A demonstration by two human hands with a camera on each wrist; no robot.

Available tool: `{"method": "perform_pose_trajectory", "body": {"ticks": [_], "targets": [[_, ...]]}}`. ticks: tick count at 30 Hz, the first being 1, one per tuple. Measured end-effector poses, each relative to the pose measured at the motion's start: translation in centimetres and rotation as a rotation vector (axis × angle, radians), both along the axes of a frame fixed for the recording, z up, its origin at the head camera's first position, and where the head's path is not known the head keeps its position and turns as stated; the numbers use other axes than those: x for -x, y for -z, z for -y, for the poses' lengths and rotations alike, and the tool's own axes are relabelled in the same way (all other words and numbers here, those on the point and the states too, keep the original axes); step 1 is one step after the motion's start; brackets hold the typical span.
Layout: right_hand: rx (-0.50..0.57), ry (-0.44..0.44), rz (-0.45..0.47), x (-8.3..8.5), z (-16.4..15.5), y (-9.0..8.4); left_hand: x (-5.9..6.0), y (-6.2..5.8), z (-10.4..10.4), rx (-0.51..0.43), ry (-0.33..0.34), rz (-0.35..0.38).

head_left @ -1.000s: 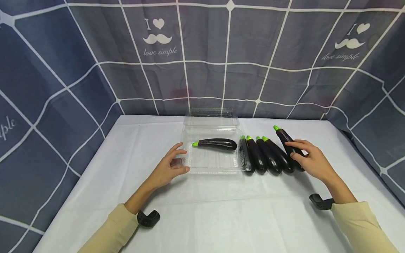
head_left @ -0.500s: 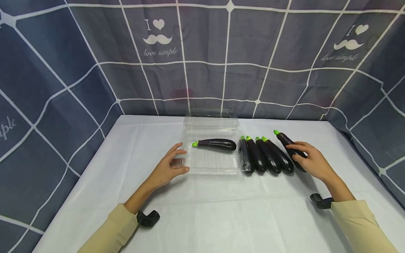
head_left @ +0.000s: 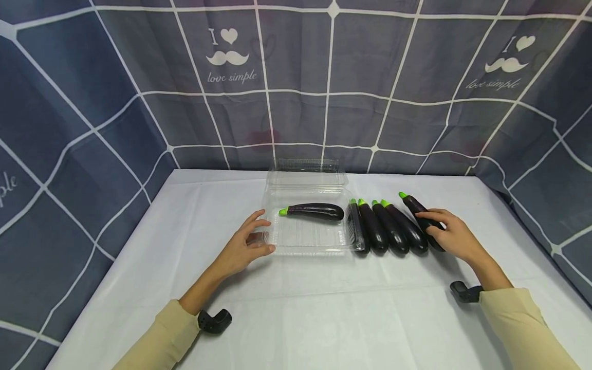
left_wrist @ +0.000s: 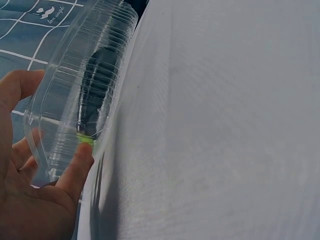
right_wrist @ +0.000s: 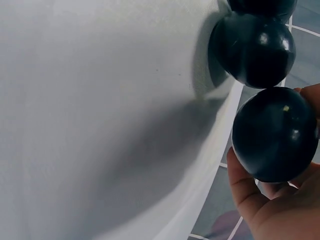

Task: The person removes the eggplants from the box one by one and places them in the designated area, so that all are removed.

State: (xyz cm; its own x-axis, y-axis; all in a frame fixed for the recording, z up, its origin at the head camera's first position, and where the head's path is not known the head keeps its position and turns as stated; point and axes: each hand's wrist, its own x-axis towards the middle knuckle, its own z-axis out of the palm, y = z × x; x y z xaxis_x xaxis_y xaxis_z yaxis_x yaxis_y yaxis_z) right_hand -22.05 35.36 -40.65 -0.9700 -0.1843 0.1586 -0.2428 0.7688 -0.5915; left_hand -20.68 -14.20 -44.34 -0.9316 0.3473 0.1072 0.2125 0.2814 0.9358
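My right hand (head_left: 450, 234) grips a dark, glossy eggplant (head_left: 411, 202) with a green stem end, at the right end of a row. In the right wrist view, the fingers wrap this eggplant's (right_wrist: 275, 135) rounded end, beside another eggplant (right_wrist: 257, 50). My left hand (head_left: 240, 246) holds the left side of a clear plastic clamshell container (head_left: 305, 241), thumb near its front corner and fingers along its side. One eggplant (head_left: 316, 210) lies crosswise in the container, stem to the left. Through the container wall (left_wrist: 50, 120), the left wrist view shows that eggplant (left_wrist: 97, 85).
Several more eggplants (head_left: 390, 231) lie side by side between the container and my right hand, the leftmost partly behind the container's wall. The container's lid (head_left: 307, 177) is folded back toward the grey checked curtain (head_left: 296, 118). A white cloth (head_left: 300, 318) covers the table.
My right hand and its eggplant have shifted slightly; the stem end sits lower and closer to me than a second ago. The left hand and container stay in place.
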Motion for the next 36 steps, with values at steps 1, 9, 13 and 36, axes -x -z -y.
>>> {"method": "perform_pose_trajectory", "body": {"ticks": [1, 9, 13, 36], "targets": [[0.0, 0.0, -0.001, 0.0, 0.0, 0.0, 0.0, 0.1, 0.0, -0.001, 0.001, -0.003], [-0.022, 0.003, -0.001, 0.5, -0.2, 0.1, 0.1, 0.1, 0.0, -0.006, 0.003, -0.007], [-0.03, -0.006, 0.0, 0.8, -0.2, 0.2, 0.0, 0.0, 0.0, -0.009, -0.003, -0.003], [-0.061, -0.043, 0.021, 0.7, -0.9, 1.3, 0.0, 0.2, 0.1, -0.03, 0.011, -0.007]]}}
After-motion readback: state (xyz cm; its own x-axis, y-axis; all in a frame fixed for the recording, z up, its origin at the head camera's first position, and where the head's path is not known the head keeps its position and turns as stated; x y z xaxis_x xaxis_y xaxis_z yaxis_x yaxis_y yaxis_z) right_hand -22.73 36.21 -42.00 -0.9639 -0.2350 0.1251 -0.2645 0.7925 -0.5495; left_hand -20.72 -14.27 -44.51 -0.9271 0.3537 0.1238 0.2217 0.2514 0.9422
